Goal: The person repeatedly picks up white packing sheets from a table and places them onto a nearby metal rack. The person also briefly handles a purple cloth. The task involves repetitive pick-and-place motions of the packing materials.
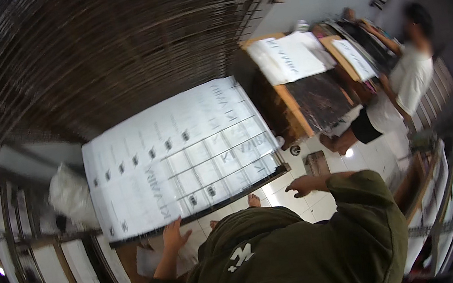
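In front of me is a wide drying rack with a large white printed sheet (125, 195) covering its left part. Thin metal bars (201, 165) cross over the sheets toward the right. My left hand (176, 235) is at the rack's near edge, fingers spread and holding nothing; whether the fingertips touch the edge I cannot tell. To the right, above the tiled floor, hangs my right hand (301, 185), its fingers apart and nothing in them. The rack's near right corner (283, 168) is the part closest to that hand.
Raised wire rack shelves (112, 53) loom over the sheets. At the right, a co-worker (410, 80) stands by a wooden table (291, 110) holding white sheets. A pale plastic bag (70, 196) sits left of the rack. More shelving (55, 273) lines the lower left.
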{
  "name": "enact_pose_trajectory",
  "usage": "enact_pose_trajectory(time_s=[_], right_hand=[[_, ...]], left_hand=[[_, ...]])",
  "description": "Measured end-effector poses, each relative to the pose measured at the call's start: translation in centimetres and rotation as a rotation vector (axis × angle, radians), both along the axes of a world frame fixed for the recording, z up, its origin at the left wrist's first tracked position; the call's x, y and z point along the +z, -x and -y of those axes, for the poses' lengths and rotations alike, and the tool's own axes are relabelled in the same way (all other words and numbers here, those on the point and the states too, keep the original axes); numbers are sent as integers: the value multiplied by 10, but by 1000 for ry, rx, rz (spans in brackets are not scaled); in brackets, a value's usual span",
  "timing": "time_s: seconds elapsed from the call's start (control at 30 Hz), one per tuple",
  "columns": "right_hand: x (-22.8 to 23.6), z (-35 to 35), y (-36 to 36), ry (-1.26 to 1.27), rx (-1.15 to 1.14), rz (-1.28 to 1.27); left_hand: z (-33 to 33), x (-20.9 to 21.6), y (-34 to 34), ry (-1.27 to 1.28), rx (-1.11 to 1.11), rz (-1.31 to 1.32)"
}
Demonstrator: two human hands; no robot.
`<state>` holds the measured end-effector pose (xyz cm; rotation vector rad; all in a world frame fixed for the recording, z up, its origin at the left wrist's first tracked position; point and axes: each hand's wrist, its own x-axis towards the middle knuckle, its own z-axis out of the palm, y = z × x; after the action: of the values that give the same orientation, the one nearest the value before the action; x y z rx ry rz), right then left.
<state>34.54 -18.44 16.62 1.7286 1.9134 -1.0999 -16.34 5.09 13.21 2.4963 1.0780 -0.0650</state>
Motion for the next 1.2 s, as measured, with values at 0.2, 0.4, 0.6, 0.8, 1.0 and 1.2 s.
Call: enact_pose_trajectory(time_s=[0.2, 0.4, 0.6, 0.8, 1.0, 1.2], right_hand=[[17, -12, -60, -64, 79, 183], [23, -58, -122, -254, -101, 219], [14, -75, -154, -713, -816, 229], [-26, -27, -165, -414, -1149, 337], [-34, -20, -167, -242, -1025, 301], [-41, -21, -176, -136, -996, 222]], left_hand=[[-6, 93, -23, 133, -385, -126], [-16, 72, -57, 47, -291, -64], [25, -64, -83, 388, 214, -112], [109, -160, -54, 603, 519, 12], [142, -169, -53, 621, 567, -86], [137, -170, -71, 623, 592, -58]])
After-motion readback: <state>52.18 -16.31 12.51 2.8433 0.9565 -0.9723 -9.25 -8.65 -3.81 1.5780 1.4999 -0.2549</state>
